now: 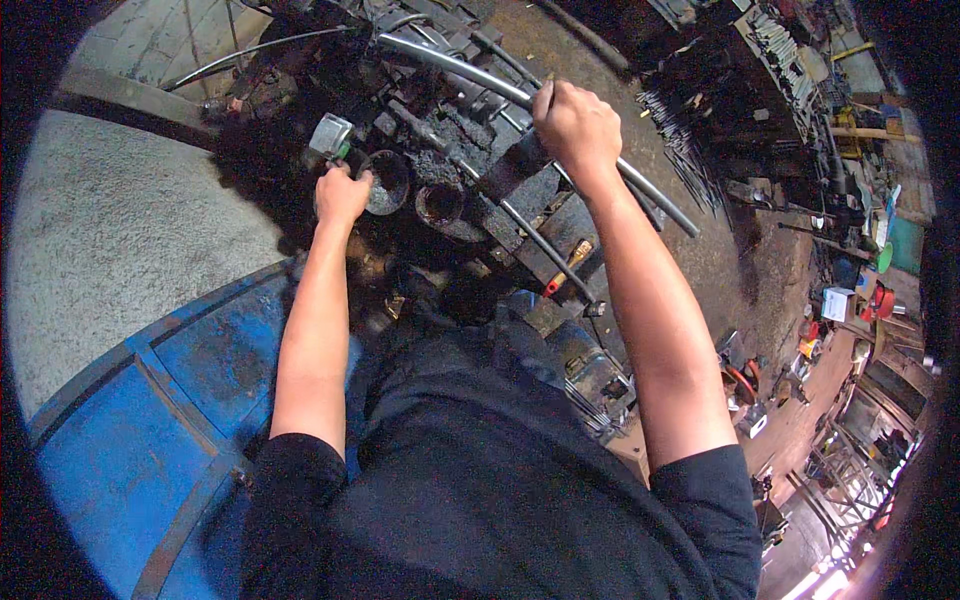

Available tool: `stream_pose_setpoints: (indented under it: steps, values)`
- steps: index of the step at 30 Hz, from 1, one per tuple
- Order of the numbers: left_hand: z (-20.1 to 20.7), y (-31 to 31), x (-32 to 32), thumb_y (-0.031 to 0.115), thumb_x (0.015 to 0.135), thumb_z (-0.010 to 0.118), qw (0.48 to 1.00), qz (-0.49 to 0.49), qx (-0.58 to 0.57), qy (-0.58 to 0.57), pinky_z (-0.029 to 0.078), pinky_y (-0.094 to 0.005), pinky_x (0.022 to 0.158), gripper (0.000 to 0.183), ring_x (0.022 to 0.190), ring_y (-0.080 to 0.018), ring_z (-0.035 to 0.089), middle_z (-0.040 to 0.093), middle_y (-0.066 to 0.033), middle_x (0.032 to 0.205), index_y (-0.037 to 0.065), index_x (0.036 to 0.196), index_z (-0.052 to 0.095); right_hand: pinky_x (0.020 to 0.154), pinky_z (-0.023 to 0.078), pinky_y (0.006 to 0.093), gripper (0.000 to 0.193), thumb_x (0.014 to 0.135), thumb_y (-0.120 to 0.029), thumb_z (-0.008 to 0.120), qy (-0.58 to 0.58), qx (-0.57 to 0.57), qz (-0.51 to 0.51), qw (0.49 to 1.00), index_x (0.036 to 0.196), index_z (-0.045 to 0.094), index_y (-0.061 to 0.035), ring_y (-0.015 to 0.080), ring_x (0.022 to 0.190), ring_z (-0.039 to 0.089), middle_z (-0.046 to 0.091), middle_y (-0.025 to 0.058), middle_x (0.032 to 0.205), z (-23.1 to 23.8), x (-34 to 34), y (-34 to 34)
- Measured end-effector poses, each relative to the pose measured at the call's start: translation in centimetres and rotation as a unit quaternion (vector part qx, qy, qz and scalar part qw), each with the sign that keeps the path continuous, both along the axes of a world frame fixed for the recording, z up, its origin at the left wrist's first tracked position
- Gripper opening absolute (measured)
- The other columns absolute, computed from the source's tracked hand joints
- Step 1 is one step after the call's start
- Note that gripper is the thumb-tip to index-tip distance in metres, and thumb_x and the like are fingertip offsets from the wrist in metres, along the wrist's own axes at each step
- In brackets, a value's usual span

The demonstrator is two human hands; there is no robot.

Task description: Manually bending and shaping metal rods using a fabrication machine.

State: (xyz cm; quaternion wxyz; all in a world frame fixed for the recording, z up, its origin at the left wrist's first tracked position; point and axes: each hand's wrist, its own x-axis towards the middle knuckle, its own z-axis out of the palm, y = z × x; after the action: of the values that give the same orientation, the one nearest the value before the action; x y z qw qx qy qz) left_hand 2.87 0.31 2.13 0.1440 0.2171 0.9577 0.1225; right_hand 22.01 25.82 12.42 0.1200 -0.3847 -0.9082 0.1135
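My right hand (578, 125) is closed around a long bright metal pipe (455, 67), which runs slantwise across a dark machine (480, 150) and past my wrist to the lower right. Over at the machine's left side, my left hand (342, 198) has curled fingers beside a round metal dish-like part (386, 184). Its thumb is at or very near that rim. Just beyond these fingers sit a small pale box (330, 135) and something green; what the fingers hold is hidden. Grey metal shavings (465, 135) cover parts of the machine.
An orange-and-red handled tool (570, 266) lies on the machine near a thin bar (535, 240). Blue metal panels (130, 420) stand at my left, below a pale wall (130, 230). Many thin rods (685, 150) lie on the floor at right, near cluttered shelves.
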Motion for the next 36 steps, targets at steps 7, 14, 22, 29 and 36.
stream_pose_setpoints:
  steps: [7, 14, 22, 29, 36]
  values:
    - [0.2, -0.1, 0.3, 0.038, 0.073, 0.065, 1.000, -0.001, 0.010, -0.008, 0.045, -0.0428, 0.088, 0.055, 0.098, -0.0388, 0.059, 0.061, -0.0273, 0.100, -0.003, 0.110, 0.061, 0.069, 0.050, 0.0477, 0.039, 0.089, -0.032, 0.040, 0.010, 0.009, -0.003, 1.000, 0.076, 0.063, -0.0019, 0.0397, 0.070, 0.062, 0.064, 0.0216, 0.078, -0.3, 0.1, -0.2]
    - [0.9, 0.4, 0.4, 0.036, 0.074, 0.065, 0.999, -0.002, -0.006, -0.036, 0.046, -0.0439, 0.087, 0.051, 0.098, -0.0395, 0.059, 0.062, -0.0275, 0.099, -0.002, 0.109, 0.062, 0.069, 0.051, 0.0461, 0.039, 0.086, -0.032, 0.041, 0.022, 0.031, -0.007, 0.999, 0.075, 0.065, -0.0045, 0.0368, 0.071, 0.064, 0.065, 0.0197, 0.076, -0.9, 0.1, 0.3]
    - [0.4, 0.2, 0.1, 0.036, 0.074, 0.063, 0.999, -0.006, -0.017, -0.033, 0.046, -0.0441, 0.086, 0.050, 0.096, -0.0406, 0.059, 0.061, -0.0288, 0.098, -0.002, 0.105, 0.063, 0.069, 0.051, 0.0461, 0.038, 0.086, -0.032, 0.043, 0.028, 0.022, -0.012, 0.999, 0.075, 0.065, -0.0044, 0.0365, 0.072, 0.064, 0.065, 0.0193, 0.077, -0.5, -0.2, 0.0]
    - [0.1, 0.1, 0.1, 0.037, 0.073, 0.062, 1.000, -0.009, 0.002, -0.005, 0.046, -0.0443, 0.086, 0.049, 0.095, -0.0406, 0.060, 0.062, -0.0278, 0.097, -0.003, 0.102, 0.064, 0.069, 0.050, 0.0474, 0.036, 0.088, -0.030, 0.041, 0.016, 0.010, 0.005, 1.000, 0.077, 0.062, -0.0029, 0.0381, 0.072, 0.063, 0.064, 0.0203, 0.080, -0.3, 0.1, 0.2]
    - [-0.5, -0.1, 0.2, 0.035, 0.073, 0.063, 1.000, -0.002, 0.013, 0.017, 0.047, -0.0468, 0.080, 0.041, 0.090, -0.0405, 0.061, 0.063, -0.0266, 0.089, 0.000, 0.094, 0.066, 0.068, 0.052, 0.0460, 0.039, 0.088, -0.033, 0.042, 0.015, 0.025, -0.004, 1.000, 0.075, 0.065, -0.0045, 0.0365, 0.071, 0.064, 0.065, 0.0190, 0.076, -0.9, -0.2, 0.1]
